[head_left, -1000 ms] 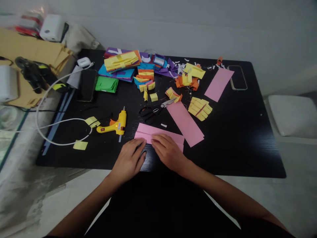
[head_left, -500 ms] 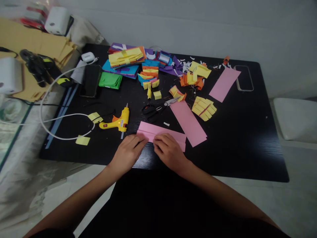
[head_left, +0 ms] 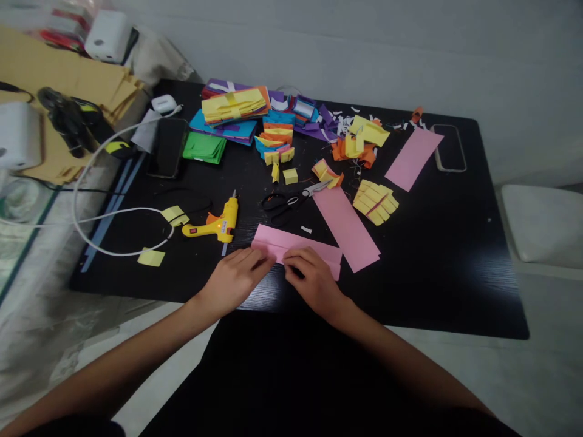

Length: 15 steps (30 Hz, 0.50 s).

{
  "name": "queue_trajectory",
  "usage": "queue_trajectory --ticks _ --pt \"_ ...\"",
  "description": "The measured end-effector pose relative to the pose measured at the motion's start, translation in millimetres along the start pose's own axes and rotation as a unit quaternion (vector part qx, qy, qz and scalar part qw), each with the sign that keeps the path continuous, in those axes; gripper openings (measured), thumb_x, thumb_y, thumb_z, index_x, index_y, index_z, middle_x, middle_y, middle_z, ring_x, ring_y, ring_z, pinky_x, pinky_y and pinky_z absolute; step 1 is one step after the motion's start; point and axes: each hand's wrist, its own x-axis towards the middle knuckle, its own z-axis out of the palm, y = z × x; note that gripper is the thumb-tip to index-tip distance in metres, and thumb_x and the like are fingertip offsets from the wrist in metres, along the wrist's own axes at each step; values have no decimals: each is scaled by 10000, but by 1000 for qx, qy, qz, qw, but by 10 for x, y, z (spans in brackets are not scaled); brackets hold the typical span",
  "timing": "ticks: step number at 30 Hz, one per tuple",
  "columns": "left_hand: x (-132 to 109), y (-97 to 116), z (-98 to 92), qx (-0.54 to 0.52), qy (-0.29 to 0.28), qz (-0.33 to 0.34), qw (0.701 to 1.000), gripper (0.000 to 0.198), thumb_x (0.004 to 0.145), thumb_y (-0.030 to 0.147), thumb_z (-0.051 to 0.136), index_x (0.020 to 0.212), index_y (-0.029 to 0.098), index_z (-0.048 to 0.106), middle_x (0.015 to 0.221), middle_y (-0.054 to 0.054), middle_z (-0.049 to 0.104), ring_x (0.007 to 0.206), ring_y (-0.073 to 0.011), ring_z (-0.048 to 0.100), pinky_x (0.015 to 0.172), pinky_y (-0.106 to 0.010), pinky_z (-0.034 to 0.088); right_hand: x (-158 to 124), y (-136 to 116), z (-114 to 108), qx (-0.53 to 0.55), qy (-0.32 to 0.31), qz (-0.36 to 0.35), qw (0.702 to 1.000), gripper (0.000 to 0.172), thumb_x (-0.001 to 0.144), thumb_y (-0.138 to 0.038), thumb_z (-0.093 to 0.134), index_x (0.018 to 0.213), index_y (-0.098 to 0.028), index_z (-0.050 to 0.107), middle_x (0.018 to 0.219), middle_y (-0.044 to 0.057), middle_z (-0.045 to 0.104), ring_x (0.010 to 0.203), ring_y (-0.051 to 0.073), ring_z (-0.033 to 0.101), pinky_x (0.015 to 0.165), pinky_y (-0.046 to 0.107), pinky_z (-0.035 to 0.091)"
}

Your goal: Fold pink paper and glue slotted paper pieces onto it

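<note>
Paper point(head_left: 294, 241), pink and creased lengthwise, lies near the table's point(head_left: 432, 261) front edge, right of the yellow glue gun point(head_left: 222, 226). Your left hand point(head_left: 237, 277) and right hand point(head_left: 315, 281) pinch its near side, fingers point(head_left: 246, 260) curled; black-handled scissors point(head_left: 306, 192) rest beyond it.

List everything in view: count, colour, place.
Creased sheet: 1, pink, front centre
Flat strips: at least 2, pink, centre right
Glue gun: 1, yellow, left of centre
Scissors: 1, black and silver, centre
Paper pieces: uncounted, mixed colours, mostly back centre
Paper scraps: uncounted, mostly white, back
Phone: 1, dark, back left
Slab: 1, dark, pale rim, back right
Small case: 1, white, back left
Cables: several, white and black, left
Long strips: uncounted, bluish, left edge
Boxes: 2, white, far left
Tools: uncounted, black and yellow, far left
Large sheets: several, brown, far left
Seat: 1, pale, right
Table: 1, black, centre
Left hand, right hand: 1 each, at creased sheet
</note>
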Motion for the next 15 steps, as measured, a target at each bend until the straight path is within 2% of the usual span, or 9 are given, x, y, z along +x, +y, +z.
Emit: queue_trajectory --ticks 8,15 --pt "-56 49 51 -12 -7 -22 1000 323 1085 121 464 1249 173 737 1022 -93 732 851 -216 673 769 -334 560 -1 -6 -6 -8 -24 3 1000 204 1024 -68 575 1060 -193 732 1054 110 727 1014 258 710 922 446 649" --pt "-122 227 107 10 -23 -48 999 393 993 39 519 1335 102 704 1305 -191 756 1148 -297 730 936 -415 611 -21 -4 39 -99 -77 -9 992 455 1012 -73 502 1438 -139 646 1098 145 646 1009 282 633 892 474 631"
